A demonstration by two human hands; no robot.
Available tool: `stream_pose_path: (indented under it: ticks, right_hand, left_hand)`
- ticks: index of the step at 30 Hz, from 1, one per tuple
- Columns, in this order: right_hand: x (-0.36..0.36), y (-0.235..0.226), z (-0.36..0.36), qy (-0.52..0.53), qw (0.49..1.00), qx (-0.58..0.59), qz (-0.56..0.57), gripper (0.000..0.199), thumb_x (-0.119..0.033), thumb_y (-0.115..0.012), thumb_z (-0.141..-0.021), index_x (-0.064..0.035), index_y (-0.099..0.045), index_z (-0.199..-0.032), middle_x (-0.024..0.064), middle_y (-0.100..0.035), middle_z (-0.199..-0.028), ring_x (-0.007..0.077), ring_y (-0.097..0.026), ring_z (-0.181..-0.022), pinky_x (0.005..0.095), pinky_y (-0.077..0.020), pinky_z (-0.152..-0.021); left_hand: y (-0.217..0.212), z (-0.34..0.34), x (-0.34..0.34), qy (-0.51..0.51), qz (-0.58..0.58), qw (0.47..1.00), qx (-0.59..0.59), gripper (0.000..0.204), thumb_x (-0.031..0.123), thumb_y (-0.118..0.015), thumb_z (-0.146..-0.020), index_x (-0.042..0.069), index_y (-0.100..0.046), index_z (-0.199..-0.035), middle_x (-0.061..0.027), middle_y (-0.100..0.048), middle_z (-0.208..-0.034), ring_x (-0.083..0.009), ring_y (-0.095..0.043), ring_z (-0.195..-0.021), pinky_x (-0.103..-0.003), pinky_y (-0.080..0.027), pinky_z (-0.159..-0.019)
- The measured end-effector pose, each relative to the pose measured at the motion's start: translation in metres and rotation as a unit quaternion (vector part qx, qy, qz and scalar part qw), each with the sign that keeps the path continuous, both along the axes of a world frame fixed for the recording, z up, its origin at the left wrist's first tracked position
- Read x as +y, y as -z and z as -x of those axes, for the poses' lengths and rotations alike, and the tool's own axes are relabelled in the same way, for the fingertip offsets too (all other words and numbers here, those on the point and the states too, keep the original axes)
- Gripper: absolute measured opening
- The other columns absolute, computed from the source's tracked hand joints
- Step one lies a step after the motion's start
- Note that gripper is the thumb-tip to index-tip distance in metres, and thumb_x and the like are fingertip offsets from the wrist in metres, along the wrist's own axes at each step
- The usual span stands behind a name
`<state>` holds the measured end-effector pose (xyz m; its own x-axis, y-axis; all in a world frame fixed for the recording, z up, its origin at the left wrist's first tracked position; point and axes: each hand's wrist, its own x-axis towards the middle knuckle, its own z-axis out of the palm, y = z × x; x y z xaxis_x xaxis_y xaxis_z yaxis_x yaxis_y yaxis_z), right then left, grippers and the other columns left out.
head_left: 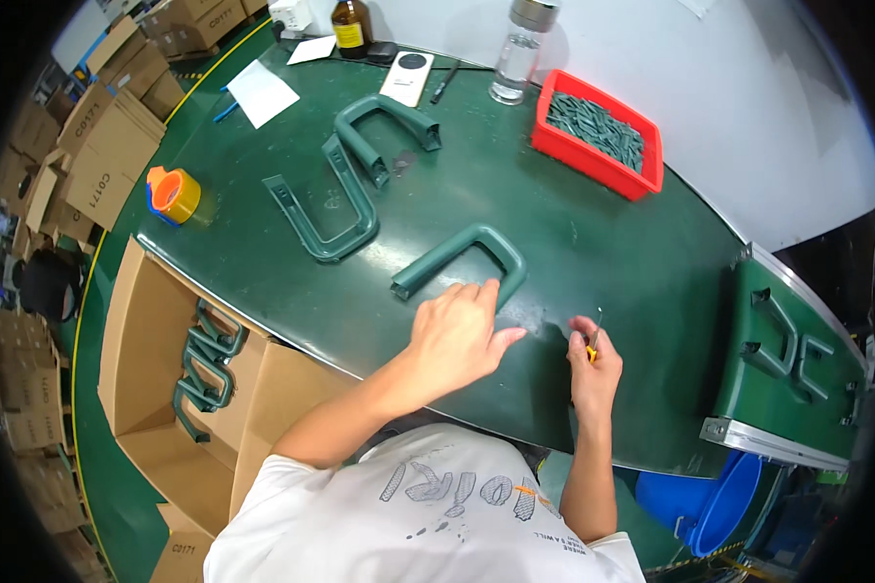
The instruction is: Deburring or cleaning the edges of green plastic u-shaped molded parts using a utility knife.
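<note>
A dark green U-shaped plastic handle (pixel 476 238) lies on the green worktable with its curve facing away from me. My left hand (pixel 457 335) is just over its near side, thumb spread apart, fingertips at the handle's right leg; whether they press on it is hard to see. To the right, my right hand (pixel 595 369) is closed on a small tool with a yellow grip (pixel 592 353) and a thin metal tip pointing up. Farther off lie two similar pieces, one U-shaped handle (pixel 332 243) with its hollow side showing and another handle (pixel 384 109) behind it.
A red bin (pixel 603 175) of small green parts stands at the far right, near a glass bottle (pixel 517 63). An orange tape roll (pixel 177 197) sits far left. An open cardboard box (pixel 156 321) holds several handles. At right, a conveyor (pixel 783 398) carries two more.
</note>
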<state>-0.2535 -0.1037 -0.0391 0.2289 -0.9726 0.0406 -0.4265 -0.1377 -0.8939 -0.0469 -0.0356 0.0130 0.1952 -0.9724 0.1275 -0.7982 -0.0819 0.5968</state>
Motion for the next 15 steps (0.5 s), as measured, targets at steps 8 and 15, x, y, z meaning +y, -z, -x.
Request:
stream_pose_path:
  ticks: [8, 15]
  right_hand:
    - [0.022, -0.010, 0.037, 0.007, 0.955, -0.197, -0.222, 0.031, -0.022, -0.055, -0.094, -0.0006, -0.059, -0.116, 0.0059, -0.064, -0.082, 0.0064, -0.052, -0.054, 0.0184, -0.0380, -0.046]
    - [0.039, -0.002, -0.005, -0.112, 0.903, -0.293, -0.293, 0.031, -0.020, -0.055, -0.094, 0.0020, -0.056, -0.116, 0.0110, -0.065, -0.097, 0.0073, -0.049, -0.056, 0.0181, -0.0348, -0.045]
  left_hand:
    - [0.035, -0.002, -0.016, -0.005, 0.038, 0.899, 0.437, 0.045, 0.012, -0.070, -0.078, -0.003, -0.055, -0.117, -0.0071, -0.063, -0.088, -0.0165, -0.060, -0.080, -0.032, -0.047, -0.078]
    - [0.014, -0.005, 0.002, -0.091, 0.174, 0.627, 0.754, 0.017, 0.023, -0.059, -0.091, 0.008, -0.051, -0.089, 0.0002, -0.043, -0.057, -0.0133, -0.044, -0.054, -0.030, -0.041, -0.057]
